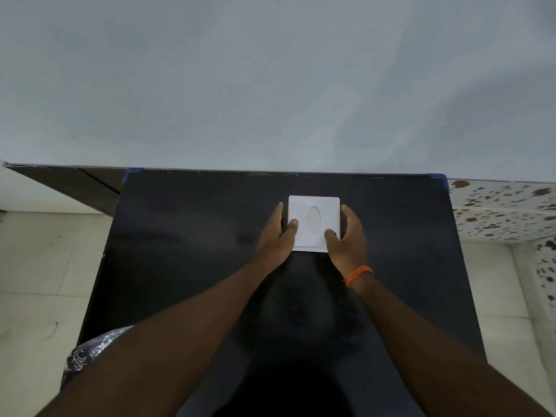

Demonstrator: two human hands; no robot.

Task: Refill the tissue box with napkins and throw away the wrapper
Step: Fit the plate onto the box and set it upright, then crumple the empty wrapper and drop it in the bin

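Note:
A white square tissue box (314, 206) with an oval opening in its top sits on the black table (192, 236), toward the far side. My left hand (278, 236) grips its left side, thumb resting on the top. My right hand (349, 239) holds the right side, thumb on the near right corner; an orange band circles that wrist. No napkins or wrapper show in this view.
A pale wall rises behind the table's far edge (285, 173). Light floor tiles lie to the left, and a patterned tiled surface (505, 212) stands at the right. A patterned cloth (90, 353) shows at the lower left.

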